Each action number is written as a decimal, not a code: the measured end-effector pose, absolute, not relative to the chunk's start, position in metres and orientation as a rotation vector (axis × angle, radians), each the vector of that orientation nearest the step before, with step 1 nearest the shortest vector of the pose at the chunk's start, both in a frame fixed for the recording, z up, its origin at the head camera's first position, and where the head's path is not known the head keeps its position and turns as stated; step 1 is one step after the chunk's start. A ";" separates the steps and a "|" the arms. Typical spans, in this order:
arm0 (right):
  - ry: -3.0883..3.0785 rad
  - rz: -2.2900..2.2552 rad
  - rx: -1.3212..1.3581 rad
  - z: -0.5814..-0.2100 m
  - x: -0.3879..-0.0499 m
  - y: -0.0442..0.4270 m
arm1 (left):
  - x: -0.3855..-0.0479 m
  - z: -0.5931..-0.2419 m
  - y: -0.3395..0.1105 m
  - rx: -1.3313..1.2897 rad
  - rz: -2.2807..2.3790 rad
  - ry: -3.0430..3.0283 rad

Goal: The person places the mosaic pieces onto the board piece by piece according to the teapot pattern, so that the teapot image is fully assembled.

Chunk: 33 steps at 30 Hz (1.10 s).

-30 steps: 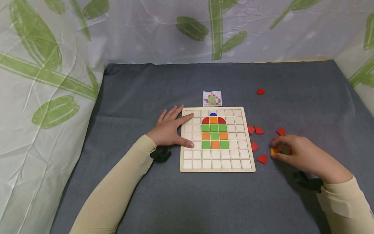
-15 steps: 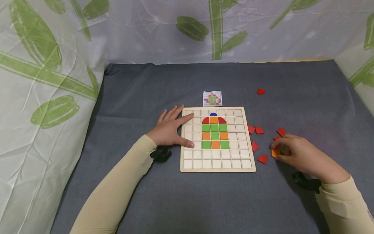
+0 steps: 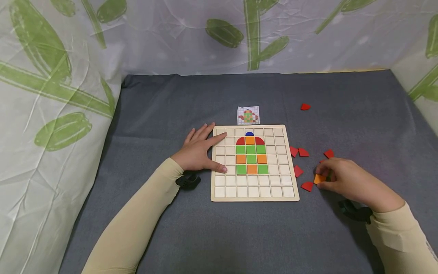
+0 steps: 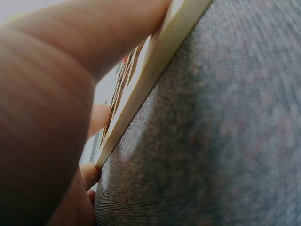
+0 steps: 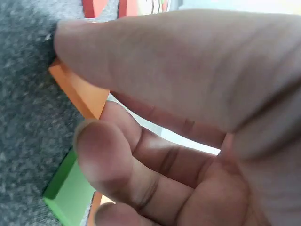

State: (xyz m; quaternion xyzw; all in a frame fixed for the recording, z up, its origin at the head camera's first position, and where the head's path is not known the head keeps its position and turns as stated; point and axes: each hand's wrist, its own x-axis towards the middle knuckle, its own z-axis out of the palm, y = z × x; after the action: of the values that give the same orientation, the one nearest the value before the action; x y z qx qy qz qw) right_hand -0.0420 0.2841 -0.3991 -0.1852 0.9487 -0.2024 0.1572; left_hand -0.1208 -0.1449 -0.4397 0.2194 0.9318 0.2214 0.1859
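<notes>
A square wooden grid board [image 3: 253, 199] lies on the grey cloth. In its cells several green and orange square tiles, red quarter-round tiles and a blue half-round tile [image 3: 249, 134] form a figure. My left hand [image 3: 196, 154] rests with spread, straight fingers on the board's left side; in the left wrist view the fingers touch its pale edge [image 4: 136, 94]. Right of the board, my right hand [image 3: 349, 182] pinches an orange square tile [image 3: 319, 179] between thumb and finger. A green tile [image 5: 70, 190] lies under the curled fingers in the right wrist view, partly hidden.
Several red quarter-round tiles lie between the board and my right hand, among them one red tile [image 3: 307, 186] nearest the front. Another red piece [image 3: 305, 107] lies farther back. A small printed pattern card [image 3: 248, 115] sits behind the board.
My right hand has shifted slightly left, and the orange tile has moved and turned a little with it. The left hand and the board have stayed in place.
</notes>
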 end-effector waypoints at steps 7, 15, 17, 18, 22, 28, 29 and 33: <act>2.706 -0.620 -0.564 -0.395 -0.044 0.278 | -0.120 -0.439 -0.145 0.620 0.623 2.627; 2.701 -0.643 -0.642 -0.384 -0.050 0.268 | -0.119 -0.438 -0.145 0.614 0.620 2.625; 2.706 -0.639 -0.652 -0.379 -0.053 0.264 | -0.119 -0.438 -0.145 0.615 0.620 2.626; 2.707 -0.635 -0.658 -0.376 -0.054 0.262 | -0.119 -0.438 -0.145 0.616 0.620 2.625; 2.688 -0.629 -0.660 -0.368 -0.060 0.250 | -0.118 -0.438 -0.145 0.616 0.618 2.623; 2.647 -0.619 -0.715 -0.364 -0.068 0.227 | -0.118 -0.437 -0.145 0.619 0.618 2.625; 2.642 -0.615 -0.735 -0.364 -0.070 0.223 | -0.118 -0.437 -0.145 0.621 0.617 2.627; 2.627 -0.590 -0.797 -0.363 -0.074 0.207 | -0.118 -0.437 -0.146 0.620 0.613 2.625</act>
State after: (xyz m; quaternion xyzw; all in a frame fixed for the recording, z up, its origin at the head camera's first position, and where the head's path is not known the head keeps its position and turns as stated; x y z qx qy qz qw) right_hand -0.0742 0.2066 -0.3633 -0.2798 0.9226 -0.2072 0.1663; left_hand -0.1184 -0.1456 -0.4370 0.2202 0.9324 0.2179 0.1864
